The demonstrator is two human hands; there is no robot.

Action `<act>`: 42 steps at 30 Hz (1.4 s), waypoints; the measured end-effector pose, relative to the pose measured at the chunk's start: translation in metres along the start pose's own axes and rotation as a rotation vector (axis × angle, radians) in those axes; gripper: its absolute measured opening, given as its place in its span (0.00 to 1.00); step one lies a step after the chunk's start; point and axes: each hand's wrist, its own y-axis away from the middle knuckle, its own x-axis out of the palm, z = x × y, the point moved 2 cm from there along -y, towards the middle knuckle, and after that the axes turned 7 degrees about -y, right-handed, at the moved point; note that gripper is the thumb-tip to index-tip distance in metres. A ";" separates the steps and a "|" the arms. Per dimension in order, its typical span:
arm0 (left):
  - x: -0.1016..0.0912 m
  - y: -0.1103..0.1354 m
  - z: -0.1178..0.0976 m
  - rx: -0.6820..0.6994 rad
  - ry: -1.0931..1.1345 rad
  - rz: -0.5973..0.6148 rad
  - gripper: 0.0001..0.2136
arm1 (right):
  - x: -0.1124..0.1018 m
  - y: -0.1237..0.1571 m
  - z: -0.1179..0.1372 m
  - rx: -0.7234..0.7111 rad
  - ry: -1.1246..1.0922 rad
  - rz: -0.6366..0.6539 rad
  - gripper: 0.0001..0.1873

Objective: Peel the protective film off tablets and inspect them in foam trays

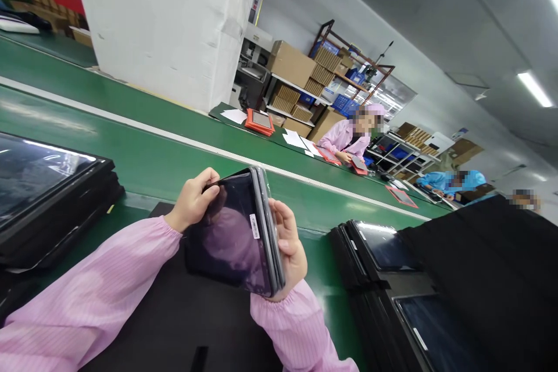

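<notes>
The left hand (194, 200) pinched the top corner of a dark glossy grey-edged tablet (235, 232); the right hand (288, 251) cupped its edge above a black mat (174, 314); black-framed screen stacks (47, 203) waited alongside, seemingly unhandled.

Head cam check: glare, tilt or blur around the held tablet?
Head view: frame heavily tilted; tablet sharp between left hand and right hand, faint pinkish reflection on its dark screen; glare streaks on the stacked screens at left; ceiling lights blown out.
</notes>
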 end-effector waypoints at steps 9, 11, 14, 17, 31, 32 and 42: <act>-0.004 0.001 -0.006 -0.033 -0.002 0.062 0.24 | 0.005 0.014 -0.001 0.031 0.037 -0.031 0.26; -0.005 0.001 -0.007 -0.037 0.009 0.076 0.25 | 0.006 0.016 -0.003 0.021 0.046 -0.029 0.26; -0.006 0.001 -0.009 -0.024 0.021 0.084 0.27 | 0.005 0.019 -0.005 -0.013 0.060 -0.011 0.25; -0.006 0.001 -0.012 0.007 0.031 0.080 0.29 | 0.006 0.022 -0.004 -0.075 0.080 0.029 0.24; -0.006 0.007 -0.024 0.136 0.174 0.123 0.31 | 0.038 0.056 -0.002 -0.219 0.426 0.071 0.26; -0.006 0.007 -0.025 0.139 0.185 0.130 0.31 | 0.040 0.056 0.002 -0.172 0.480 0.083 0.30; 0.030 0.059 0.004 -0.595 0.226 -0.250 0.22 | 0.047 0.056 0.061 0.202 1.310 0.216 0.41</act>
